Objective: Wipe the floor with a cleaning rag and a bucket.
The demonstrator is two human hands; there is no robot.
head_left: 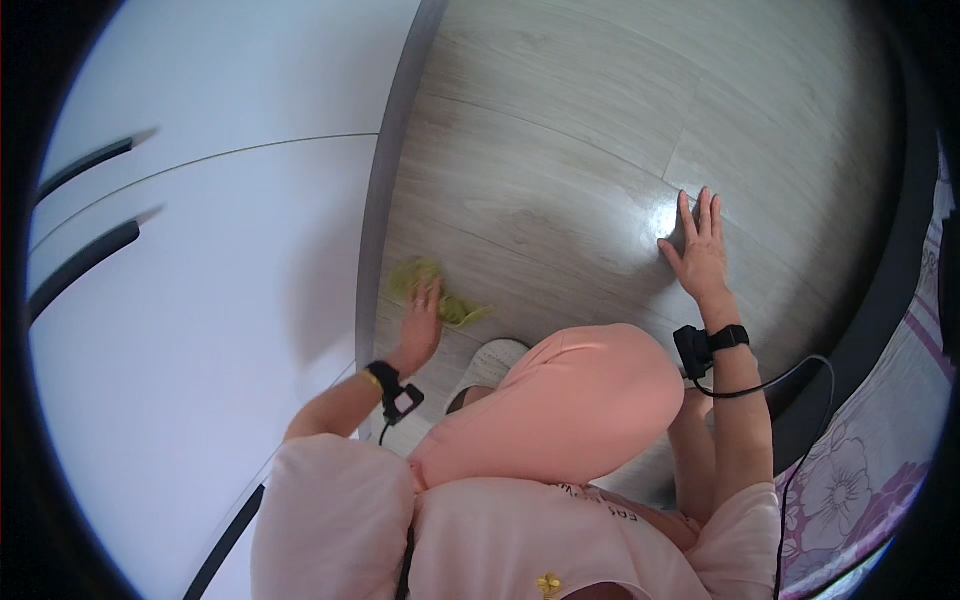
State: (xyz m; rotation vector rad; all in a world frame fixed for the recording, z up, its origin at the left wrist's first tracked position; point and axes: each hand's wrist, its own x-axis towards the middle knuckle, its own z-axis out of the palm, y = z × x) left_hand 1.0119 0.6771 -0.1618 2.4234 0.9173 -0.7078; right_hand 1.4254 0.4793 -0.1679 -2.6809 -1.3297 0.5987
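My left hand [423, 324] presses a crumpled yellow-green cloth [461, 310] against the wood-look floor [540, 195]. Its fingers lie over the cloth, close to the grey base strip [373, 255] of a white cabinet. Out to the right, my right hand [701, 251] rests palm down on the bare floor with its fingers apart and holds nothing. A bright reflection shines on the floor beside its thumb.
White cabinet doors [225, 285] with dark handles [86, 262] line the left side. At right runs a dark curved-looking bed frame [847, 337] beside floral fabric [840, 480]. A black cable [806, 450] hangs from my right wrist device [697, 351]. My bent knee [600, 390] and slipper [491, 367] are between my arms.
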